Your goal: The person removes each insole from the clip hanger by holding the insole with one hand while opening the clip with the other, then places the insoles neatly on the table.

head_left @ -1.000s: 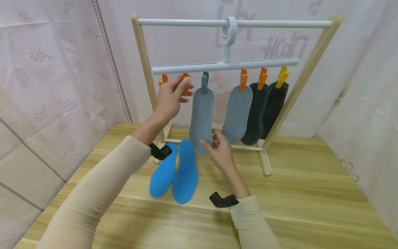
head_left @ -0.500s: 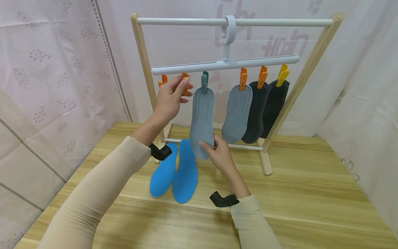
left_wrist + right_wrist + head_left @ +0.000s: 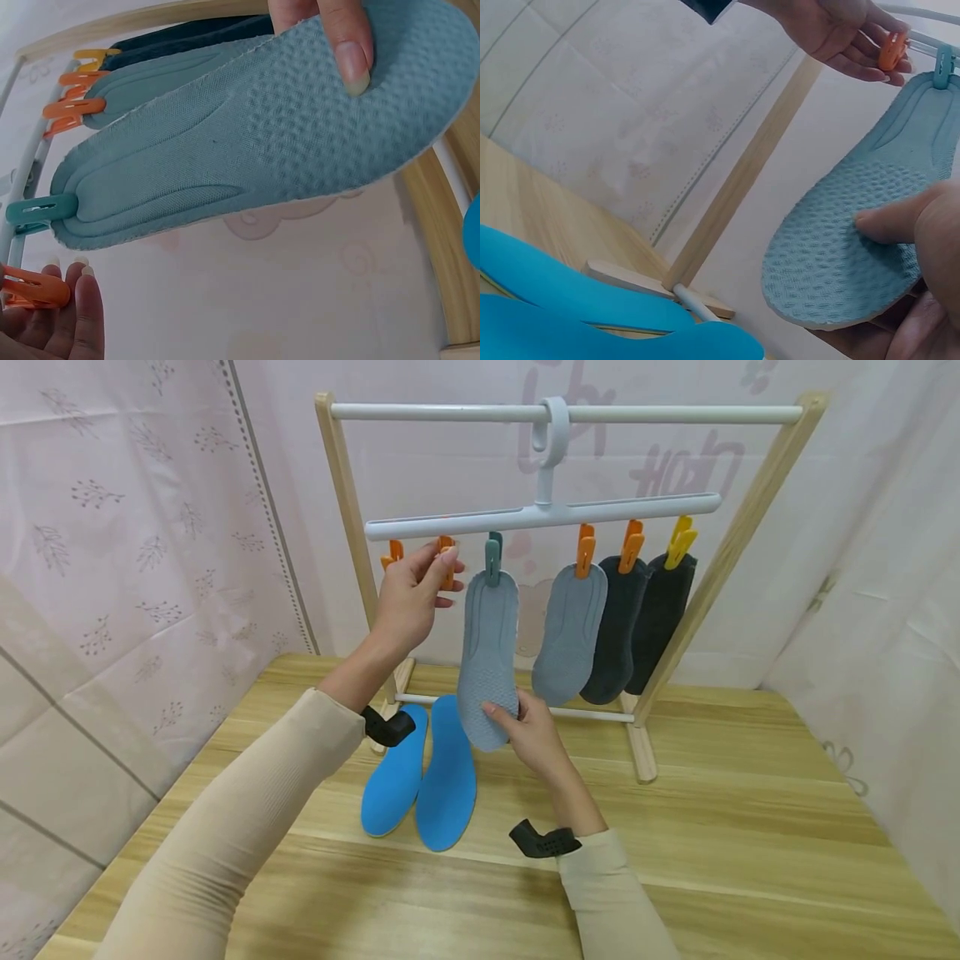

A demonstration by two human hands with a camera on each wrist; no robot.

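Observation:
A grey insole (image 3: 489,635) with a bumpy heel hangs from a dark green clip (image 3: 492,562) on the white hanger (image 3: 450,524). My right hand (image 3: 536,735) pinches its lower end, thumb on the bumpy face and fingers behind, as the right wrist view also shows. Just left of that green clip, my left hand (image 3: 408,593) holds an orange clip (image 3: 37,288) between thumb and fingers; no insole hangs from this clip. Another orange clip (image 3: 395,551) is farther left, partly behind the hand.
Right of the held insole hang a second grey insole (image 3: 570,635) and two black insoles (image 3: 617,635), on orange and yellow clips. Two blue insoles (image 3: 447,785) lie on the wooden table (image 3: 720,860). A wooden rack (image 3: 345,502) carries the hanger on its white rod (image 3: 450,412).
The right hand has moved slightly down, and the grey insole's lower end has come forward and lower with it. The other hung insoles shifted a little. The left hand has stayed at the orange clip.

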